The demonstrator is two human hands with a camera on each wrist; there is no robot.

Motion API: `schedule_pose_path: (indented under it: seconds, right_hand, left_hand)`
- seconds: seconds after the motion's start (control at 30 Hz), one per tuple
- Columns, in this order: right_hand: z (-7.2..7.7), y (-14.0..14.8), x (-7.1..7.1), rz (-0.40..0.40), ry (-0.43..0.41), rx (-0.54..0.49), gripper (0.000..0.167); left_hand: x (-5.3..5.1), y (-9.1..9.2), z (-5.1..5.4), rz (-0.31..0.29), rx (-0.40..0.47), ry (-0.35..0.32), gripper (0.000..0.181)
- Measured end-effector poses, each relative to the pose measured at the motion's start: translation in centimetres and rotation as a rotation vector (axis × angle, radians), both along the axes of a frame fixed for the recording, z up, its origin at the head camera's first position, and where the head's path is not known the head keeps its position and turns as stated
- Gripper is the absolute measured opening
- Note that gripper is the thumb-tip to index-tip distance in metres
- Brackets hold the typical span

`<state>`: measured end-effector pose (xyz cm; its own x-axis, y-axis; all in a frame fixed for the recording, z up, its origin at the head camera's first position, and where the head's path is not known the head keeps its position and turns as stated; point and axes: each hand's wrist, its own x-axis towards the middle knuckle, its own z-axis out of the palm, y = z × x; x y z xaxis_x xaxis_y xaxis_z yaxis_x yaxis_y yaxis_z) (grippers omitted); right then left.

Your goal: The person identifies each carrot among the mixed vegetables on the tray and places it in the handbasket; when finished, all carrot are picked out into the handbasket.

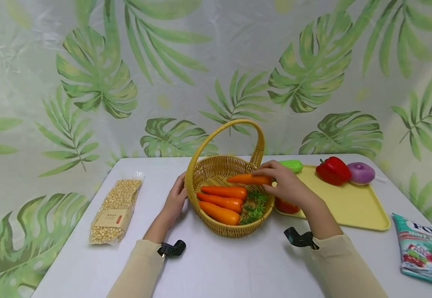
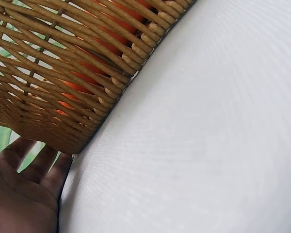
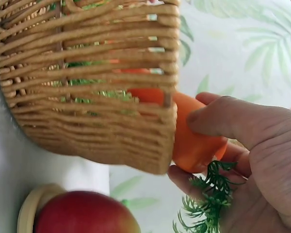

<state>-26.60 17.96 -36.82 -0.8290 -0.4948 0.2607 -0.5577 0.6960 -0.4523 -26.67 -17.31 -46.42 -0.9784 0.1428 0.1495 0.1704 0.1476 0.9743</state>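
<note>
A yellow wicker basket [image 1: 223,231] with a tall arched handle stands mid-table. Three orange carrots [image 1: 221,202] lie side by side in it, their green tops [image 1: 254,207] towards the right. My right hand [image 1: 284,182] pinches another carrot [image 1: 247,179] by its thick end over the basket's right rim, tip pointing left. In the right wrist view, this carrot [image 3: 196,141] crosses the rim, and its leafy green top [image 3: 208,199] hangs below the fingers. Fairly straight fingers of my left hand [image 1: 174,198] rest against the basket's left side; the left wrist view shows them by its wall [image 2: 63,82].
Right of the basket lies a yellow tray [image 1: 324,207] bearing a red bell pepper [image 1: 333,170], a purple onion [image 1: 361,173], a green vegetable [image 1: 292,165] and a red round fruit [image 1: 286,207]. A bag of corn kernels [image 1: 113,211] lies left, a teal candy bag [image 1: 426,248] far right.
</note>
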Motion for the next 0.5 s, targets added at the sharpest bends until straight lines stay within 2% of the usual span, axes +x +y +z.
schedule_pose_path:
  seconds: [0.07, 0.3, 0.5]
  right_hand:
    - [0.0, -0.5, -0.1, 0.006, -0.013, 0.007, 0.036]
    - [-0.2, -2.2, -0.7, 0.034, -0.037, 0.05, 0.033]
    - [-0.6, -3.3, -1.5, 0.078, -0.022, 0.089, 0.034]
  left_hand:
    - [0.2, 0.0, 0.3, -0.004, 0.003, -0.006, 0.05]
    - [1.8, 0.4, 2.8, -0.026, -0.007, -0.022, 0.052]
    - [1.9, 0.4, 2.9, -0.024, -0.001, -0.021, 0.051]
